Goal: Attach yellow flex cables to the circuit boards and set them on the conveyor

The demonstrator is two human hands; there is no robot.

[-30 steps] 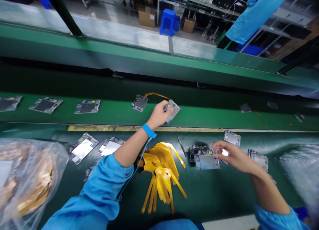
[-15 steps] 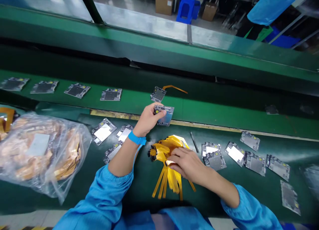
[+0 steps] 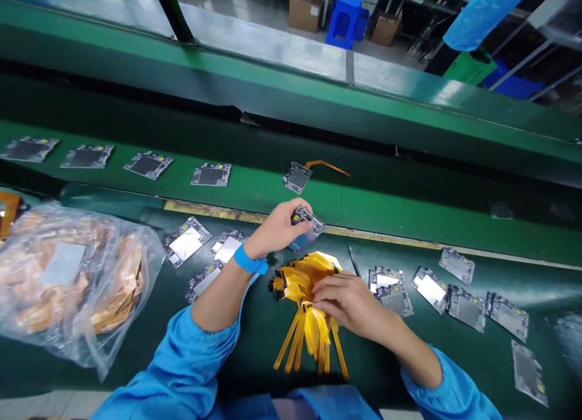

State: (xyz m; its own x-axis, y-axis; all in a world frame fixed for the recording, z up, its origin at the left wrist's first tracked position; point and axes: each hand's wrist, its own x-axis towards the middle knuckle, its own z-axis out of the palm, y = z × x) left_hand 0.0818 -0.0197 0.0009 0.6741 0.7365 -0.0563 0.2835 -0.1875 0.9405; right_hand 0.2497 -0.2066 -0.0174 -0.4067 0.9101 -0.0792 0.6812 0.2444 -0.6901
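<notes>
My left hand (image 3: 276, 229), with a blue wrist strap, grips a small grey circuit board (image 3: 307, 220) just above the near edge of the green conveyor belt (image 3: 382, 211). My right hand (image 3: 346, 299) rests on a fanned pile of yellow flex cables (image 3: 304, 308) on the dark green bench, fingers curled and pinching at the cables. Another board with an orange cable attached (image 3: 297, 177) lies on the belt just beyond my left hand.
Several boards lie in a row on the belt at left (image 3: 148, 164). More boards lie on the bench at left (image 3: 187, 243) and right (image 3: 459, 296). A clear plastic bag of parts (image 3: 68, 283) sits at far left. A thin dark tool (image 3: 354, 261) lies by the cables.
My left hand drew the board back from the belt toward the bench. My right hand left the boards at right and came onto the yellow cable pile.
</notes>
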